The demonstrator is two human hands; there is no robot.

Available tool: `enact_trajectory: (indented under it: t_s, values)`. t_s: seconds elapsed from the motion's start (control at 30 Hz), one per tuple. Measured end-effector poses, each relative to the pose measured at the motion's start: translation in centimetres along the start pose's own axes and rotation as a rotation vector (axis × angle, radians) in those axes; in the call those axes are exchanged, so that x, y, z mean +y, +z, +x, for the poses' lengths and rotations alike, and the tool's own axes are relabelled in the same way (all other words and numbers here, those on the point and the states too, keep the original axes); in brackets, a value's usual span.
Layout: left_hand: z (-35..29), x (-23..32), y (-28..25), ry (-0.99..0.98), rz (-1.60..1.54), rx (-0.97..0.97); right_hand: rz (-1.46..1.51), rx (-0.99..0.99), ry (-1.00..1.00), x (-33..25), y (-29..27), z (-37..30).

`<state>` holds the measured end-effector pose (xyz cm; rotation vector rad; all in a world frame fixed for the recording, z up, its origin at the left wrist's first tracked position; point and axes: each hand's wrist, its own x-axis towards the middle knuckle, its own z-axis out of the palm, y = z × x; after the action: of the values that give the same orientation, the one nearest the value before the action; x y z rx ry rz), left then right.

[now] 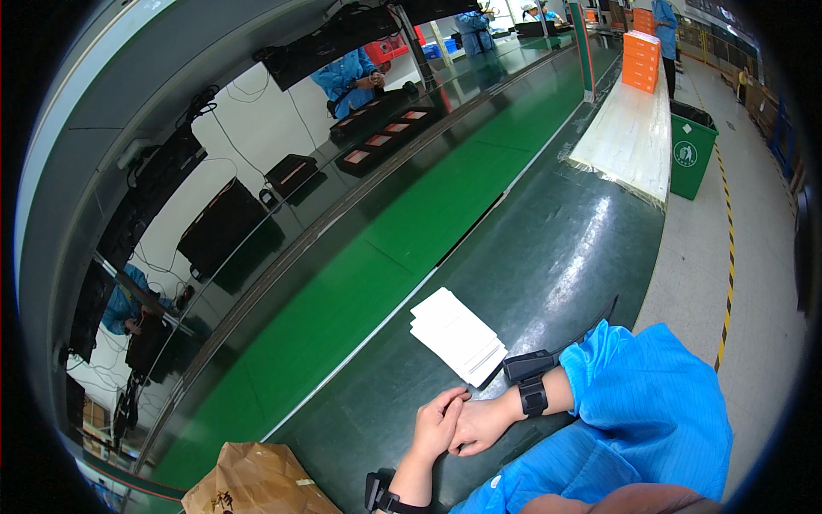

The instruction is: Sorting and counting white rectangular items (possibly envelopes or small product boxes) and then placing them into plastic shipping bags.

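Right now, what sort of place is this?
Probably a factory assembly or packing floor: a long green belt runs past, a worker in blue stands across it, and orange boxes are stacked farther along.

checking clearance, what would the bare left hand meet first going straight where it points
The left hand would likely meet the stack of white, rectangular cards, beyond the right hand it touches; depth is unclear.

Marks on and around the green bin

On the green bin (700, 141) we see a round white emblem (685, 154) with a figure inside, and a small pale diamond (686, 128) above it. Nearer us, far left of the bin, a brown paper bag (257, 480) bears dark writing (224, 500), only partly visible.
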<state>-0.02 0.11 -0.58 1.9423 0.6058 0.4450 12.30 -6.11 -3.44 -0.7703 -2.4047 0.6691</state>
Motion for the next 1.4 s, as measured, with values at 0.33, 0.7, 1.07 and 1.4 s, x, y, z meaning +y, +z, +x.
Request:
enact_trajectory:
  t_s: [0.33,0.7,1.07,1.4]
  values:
    - [-0.06,-0.34,-0.1,-0.014,0.003,0.007,0.005,0.015,-0.037,-0.36,-0.61,0.25]
    - [0.05,-0.06,-0.02,-0.011,0.007,-0.008,-0.004,0.025,-0.036,-0.6,-0.82,0.05]
    - [0.01,0.01,0.02,-0.004,-0.016,-0.008,0.016,0.023,-0.034,-0.63,-0.86,0.07]
    - [0.01,0.01,0.01,-0.023,-0.001,-0.007,0.011,0.07,-0.05,-0.78,-0.87,0.2]
